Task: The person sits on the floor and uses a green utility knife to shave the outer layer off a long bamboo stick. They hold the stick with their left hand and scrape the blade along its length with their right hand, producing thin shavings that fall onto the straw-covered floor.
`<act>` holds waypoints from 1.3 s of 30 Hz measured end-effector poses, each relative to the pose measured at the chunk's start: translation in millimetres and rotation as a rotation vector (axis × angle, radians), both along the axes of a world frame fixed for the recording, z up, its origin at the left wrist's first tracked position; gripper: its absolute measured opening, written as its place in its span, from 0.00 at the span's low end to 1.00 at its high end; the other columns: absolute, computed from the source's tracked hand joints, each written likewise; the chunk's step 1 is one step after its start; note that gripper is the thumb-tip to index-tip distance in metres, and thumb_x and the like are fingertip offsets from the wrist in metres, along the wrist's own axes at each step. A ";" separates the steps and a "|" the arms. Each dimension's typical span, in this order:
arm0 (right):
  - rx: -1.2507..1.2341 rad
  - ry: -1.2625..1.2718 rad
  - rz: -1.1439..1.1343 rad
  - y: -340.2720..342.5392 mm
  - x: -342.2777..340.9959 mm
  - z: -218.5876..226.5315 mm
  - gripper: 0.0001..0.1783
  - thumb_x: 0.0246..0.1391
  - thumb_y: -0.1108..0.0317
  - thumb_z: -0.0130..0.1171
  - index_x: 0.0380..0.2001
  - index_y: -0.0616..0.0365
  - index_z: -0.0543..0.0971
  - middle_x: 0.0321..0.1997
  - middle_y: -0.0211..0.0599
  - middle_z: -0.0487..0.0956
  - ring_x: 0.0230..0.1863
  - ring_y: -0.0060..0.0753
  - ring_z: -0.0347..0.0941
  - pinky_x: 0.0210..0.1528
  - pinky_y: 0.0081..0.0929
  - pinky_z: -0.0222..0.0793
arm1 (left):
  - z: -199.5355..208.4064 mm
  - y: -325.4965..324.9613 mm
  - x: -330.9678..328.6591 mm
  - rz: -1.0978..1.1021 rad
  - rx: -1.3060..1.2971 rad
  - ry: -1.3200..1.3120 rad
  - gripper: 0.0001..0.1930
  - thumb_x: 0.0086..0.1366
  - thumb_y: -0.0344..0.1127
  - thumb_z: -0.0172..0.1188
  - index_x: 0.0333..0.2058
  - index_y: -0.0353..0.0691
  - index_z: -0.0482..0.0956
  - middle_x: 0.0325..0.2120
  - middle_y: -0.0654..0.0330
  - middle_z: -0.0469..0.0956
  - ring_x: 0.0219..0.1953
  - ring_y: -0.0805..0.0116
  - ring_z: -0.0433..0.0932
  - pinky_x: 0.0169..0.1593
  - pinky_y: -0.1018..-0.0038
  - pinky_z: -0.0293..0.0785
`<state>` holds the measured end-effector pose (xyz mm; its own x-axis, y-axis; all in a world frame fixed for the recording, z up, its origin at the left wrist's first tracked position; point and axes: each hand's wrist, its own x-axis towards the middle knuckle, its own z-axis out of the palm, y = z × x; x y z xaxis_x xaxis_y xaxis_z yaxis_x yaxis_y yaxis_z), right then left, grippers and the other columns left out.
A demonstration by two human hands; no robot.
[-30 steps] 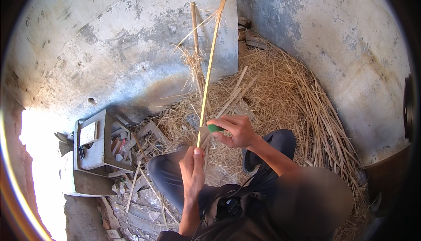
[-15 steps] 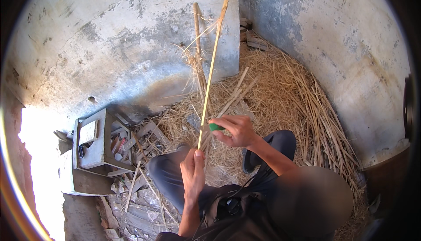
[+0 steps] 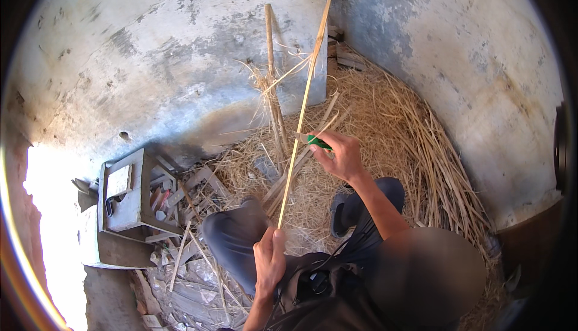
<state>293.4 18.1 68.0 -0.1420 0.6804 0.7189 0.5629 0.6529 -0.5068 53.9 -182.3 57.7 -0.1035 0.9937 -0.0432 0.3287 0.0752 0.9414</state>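
My left hand (image 3: 270, 260) is closed round the lower end of a long, thin, pale strip (image 3: 291, 177), probably bamboo or cane. It slants up and away to the right, with a darker, wider far end and loose fibres curling off near there. In my right hand (image 3: 345, 159) is a knife (image 3: 320, 143) with a green handle; its short blade lies against the strip about halfway along. A thin shaving sticks up beside the blade. Beyond the strip, a brown pole (image 3: 270, 48) stands upright with frayed fibres tangled round it.
Straw-like shavings (image 3: 385, 114) cover the floor, with long strips (image 3: 454, 174) heaped along the right wall. At left sits a worn wooden stool (image 3: 147, 201) on its side among scraps. Weathered walls (image 3: 198, 42) close in the far side. My bent knees flank the work.
My right hand and the knife have moved up and right along the strip. My left hand has drawn the strip's lower end down toward me, so its far tip now shows.
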 end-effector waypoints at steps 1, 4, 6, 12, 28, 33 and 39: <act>-0.011 -0.016 0.004 -1.1 -0.7 0.9 0.16 0.66 0.56 0.66 0.46 0.57 0.88 0.40 0.36 0.91 0.33 0.30 0.89 0.32 0.26 0.85 | -0.8 -1.3 -1.3 0.002 0.012 0.013 0.22 0.82 0.44 0.49 0.33 0.30 0.74 0.17 0.51 0.67 0.21 0.67 0.64 0.29 0.63 0.64; -0.015 0.026 0.010 1.5 -3.9 -1.7 0.16 0.66 0.56 0.66 0.48 0.56 0.88 0.41 0.35 0.91 0.33 0.30 0.90 0.32 0.26 0.86 | -5.4 -6.2 -7.2 0.014 0.018 0.040 0.21 0.82 0.43 0.50 0.34 0.30 0.75 0.17 0.52 0.67 0.20 0.66 0.64 0.27 0.62 0.64; -0.023 -0.031 0.024 1.5 -3.9 -1.0 0.17 0.67 0.56 0.66 0.49 0.57 0.88 0.42 0.35 0.91 0.34 0.31 0.90 0.32 0.26 0.86 | 0.9 -11.1 -9.4 0.029 -0.008 0.050 0.20 0.82 0.43 0.51 0.34 0.30 0.75 0.17 0.50 0.68 0.19 0.64 0.64 0.27 0.62 0.64; -0.107 0.024 -0.185 27.1 11.0 -26.9 0.20 0.72 0.52 0.61 0.52 0.56 0.87 0.39 0.31 0.90 0.31 0.28 0.88 0.29 0.24 0.83 | 1.3 -19.8 -16.1 0.010 0.034 0.117 0.18 0.80 0.40 0.52 0.34 0.32 0.76 0.16 0.50 0.68 0.18 0.61 0.67 0.27 0.63 0.65; -0.703 0.801 0.534 15.7 7.5 -13.7 0.19 0.74 0.56 0.58 0.56 0.58 0.82 0.28 0.28 0.81 0.17 0.09 0.56 0.18 0.19 0.50 | -9.1 -21.6 -24.0 0.043 0.130 0.138 0.13 0.76 0.35 0.60 0.33 0.32 0.77 0.14 0.57 0.67 0.18 0.73 0.64 0.26 0.69 0.64; -0.692 0.828 0.587 8.3 1.7 -19.3 0.15 0.69 0.63 0.67 0.53 0.58 0.83 0.41 0.37 0.88 0.20 0.08 0.61 0.19 0.19 0.53 | -8.6 -10.8 -19.0 0.006 0.102 0.200 0.13 0.76 0.35 0.60 0.34 0.32 0.77 0.15 0.54 0.68 0.18 0.65 0.67 0.28 0.67 0.67; -0.623 0.692 0.531 1.0 1.9 -6.7 0.15 0.67 0.66 0.69 0.52 0.61 0.84 0.44 0.38 0.89 0.33 0.15 0.79 0.33 0.18 0.73 | -11.2 11.2 -21.3 -0.113 0.148 0.296 0.11 0.76 0.36 0.58 0.47 0.33 0.75 0.27 0.46 0.79 0.27 0.48 0.79 0.34 0.58 0.74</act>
